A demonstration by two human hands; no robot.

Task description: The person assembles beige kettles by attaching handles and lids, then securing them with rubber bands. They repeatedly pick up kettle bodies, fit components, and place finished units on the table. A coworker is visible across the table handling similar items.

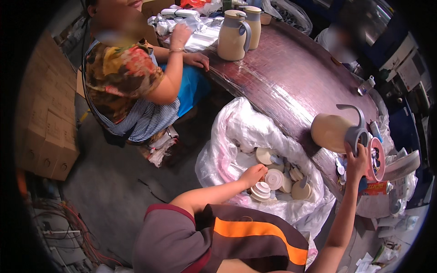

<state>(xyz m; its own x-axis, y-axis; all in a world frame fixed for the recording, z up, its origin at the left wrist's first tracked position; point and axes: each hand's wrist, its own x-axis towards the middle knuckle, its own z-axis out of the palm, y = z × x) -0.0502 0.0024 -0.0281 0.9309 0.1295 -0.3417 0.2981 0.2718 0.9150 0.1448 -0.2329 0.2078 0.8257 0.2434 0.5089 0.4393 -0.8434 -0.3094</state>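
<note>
My left hand [254, 176] reaches into a plastic-lined bag [230, 119], just above a heap of round lids [274, 179]. Its fingers are curled together; what they hold, if anything, is hidden. The lids are cream discs with stepped rings, and some carry grey tabs. At the right, my right hand [358, 160] is closed at the grey collar of a beige thermos jug [331, 132]. That jug is tilted at the table's near edge, its collar toward me and its curved grey handle raised.
Two upright beige thermos jugs [233, 36] stand at the far side of the dark red table [291, 59]. A co-worker [132, 77] sits at the left beside silvery wrapped packs. A pink basket [376, 159] of small parts is beside my right hand. Cartons [48, 123] are stacked at left.
</note>
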